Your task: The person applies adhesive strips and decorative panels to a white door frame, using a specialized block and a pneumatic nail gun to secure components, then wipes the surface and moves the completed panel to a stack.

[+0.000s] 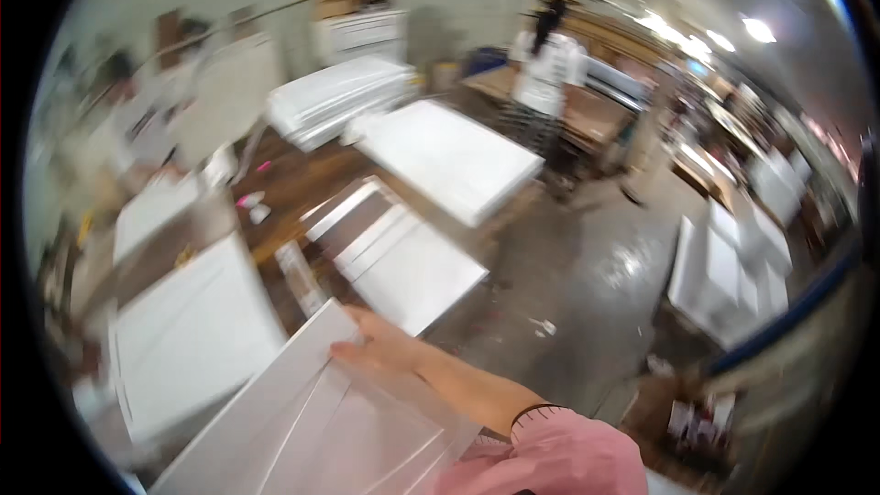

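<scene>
The right hand grips the white panel near one corner — left hand out of view — so lopsided support could let it tilt against the surface's near edge.

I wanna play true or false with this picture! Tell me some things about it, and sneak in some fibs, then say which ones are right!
1. The right hand is gripping a white panel by its edge. True.
2. The sleeve is green. False: the sleeve is pink.
3. A person in a white top is standing farther away. True.
4. The left hand can be seen waving. False: no left hand shows in the picture.
5. There is a stack of white panels beyond the hand. True.
6. All the lights are off. False: bright lights shine at the upper right.
</scene>
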{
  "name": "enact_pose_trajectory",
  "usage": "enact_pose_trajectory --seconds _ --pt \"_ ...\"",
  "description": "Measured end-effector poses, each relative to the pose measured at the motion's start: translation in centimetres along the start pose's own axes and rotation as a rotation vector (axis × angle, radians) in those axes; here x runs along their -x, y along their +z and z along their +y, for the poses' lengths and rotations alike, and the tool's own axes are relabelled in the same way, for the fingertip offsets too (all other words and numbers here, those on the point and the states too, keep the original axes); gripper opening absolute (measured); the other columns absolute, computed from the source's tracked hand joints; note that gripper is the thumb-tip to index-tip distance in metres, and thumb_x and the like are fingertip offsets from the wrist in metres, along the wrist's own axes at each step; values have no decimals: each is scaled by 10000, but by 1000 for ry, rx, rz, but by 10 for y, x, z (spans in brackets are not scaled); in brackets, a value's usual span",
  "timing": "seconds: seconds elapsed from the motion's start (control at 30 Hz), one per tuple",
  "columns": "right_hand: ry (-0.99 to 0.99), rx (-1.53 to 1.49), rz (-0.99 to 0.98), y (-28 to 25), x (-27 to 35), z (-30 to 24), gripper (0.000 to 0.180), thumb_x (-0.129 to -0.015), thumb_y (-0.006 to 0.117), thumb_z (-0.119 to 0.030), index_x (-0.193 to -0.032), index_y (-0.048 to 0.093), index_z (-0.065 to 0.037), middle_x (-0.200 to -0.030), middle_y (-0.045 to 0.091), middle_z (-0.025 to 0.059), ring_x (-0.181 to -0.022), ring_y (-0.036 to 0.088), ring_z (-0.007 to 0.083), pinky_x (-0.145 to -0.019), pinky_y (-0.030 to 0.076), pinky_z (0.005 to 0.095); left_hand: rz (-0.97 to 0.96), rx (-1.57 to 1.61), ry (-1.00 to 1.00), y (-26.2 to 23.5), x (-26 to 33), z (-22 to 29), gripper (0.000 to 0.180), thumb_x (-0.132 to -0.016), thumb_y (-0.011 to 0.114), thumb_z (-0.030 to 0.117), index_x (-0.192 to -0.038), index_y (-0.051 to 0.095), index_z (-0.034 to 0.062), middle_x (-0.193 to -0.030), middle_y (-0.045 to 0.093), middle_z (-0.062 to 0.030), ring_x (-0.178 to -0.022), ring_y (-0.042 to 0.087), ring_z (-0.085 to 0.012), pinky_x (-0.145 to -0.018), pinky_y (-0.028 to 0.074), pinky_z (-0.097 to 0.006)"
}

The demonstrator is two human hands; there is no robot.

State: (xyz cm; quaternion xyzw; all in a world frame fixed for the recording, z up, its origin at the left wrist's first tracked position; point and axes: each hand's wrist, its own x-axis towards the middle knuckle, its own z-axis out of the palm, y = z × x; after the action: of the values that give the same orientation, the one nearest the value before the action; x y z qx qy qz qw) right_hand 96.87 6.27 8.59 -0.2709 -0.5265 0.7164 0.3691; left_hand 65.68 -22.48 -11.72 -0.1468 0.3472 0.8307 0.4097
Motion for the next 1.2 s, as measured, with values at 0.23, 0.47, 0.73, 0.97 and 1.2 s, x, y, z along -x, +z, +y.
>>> enact_pose_trajectory --seconds 0.23,0.47,0.73,0.97,1.2 --pt "-52 639 -268 82 15 54 307 -948 737 -227 -1141 697 9 -878 704 57 -754 628 137 -651 522 340 267 702 463 -200 272 -115 626 -1043 361 449 -1561 437 105 -1601 437 -119 -1464 383 -357 -1225 322 -520" --pt "88 378 -862 184 55 191 423 -1029 657 -266 -1298 610 57 -1160 673 124 -1042 617 213 -932 489 340 841 976 825 -320 365 -289 633 -1009 512 557 -1459 532 113 -1438 592 -81 -1277 583 -290 -1062 503 -482" --pt "76 522 -1399 270 235 333 349 -1031 658 -199 -1244 626 76 -1138 670 87 -992 615 160 -817 504 286 1109 1273 908 -324 555 -390 664 -1017 500 609 -1431 542 91 -1369 643 -137 -1247 635 -323 -1026 545 -534" --pt "429 530 -1655 299 515 334 273 -1031 688 -234 -1193 673 -14 -966 675 15 -839 605 113 -715 485 289 1171 1331 1126 -353 666 -489 578 -1062 467 487 -1439 557 59 -1386 644 -162 -1260 633 -334 -1072 523 -500" --pt "650 378 -1517 203 685 390 311 -1037 673 -296 -1222 591 -59 -1081 660 17 -940 622 144 -674 523 342 1719 1131 743 -368 723 -505 858 -918 735 396 -1581 304 62 -1438 570 -162 -1279 586 -323 -1031 501 -458"
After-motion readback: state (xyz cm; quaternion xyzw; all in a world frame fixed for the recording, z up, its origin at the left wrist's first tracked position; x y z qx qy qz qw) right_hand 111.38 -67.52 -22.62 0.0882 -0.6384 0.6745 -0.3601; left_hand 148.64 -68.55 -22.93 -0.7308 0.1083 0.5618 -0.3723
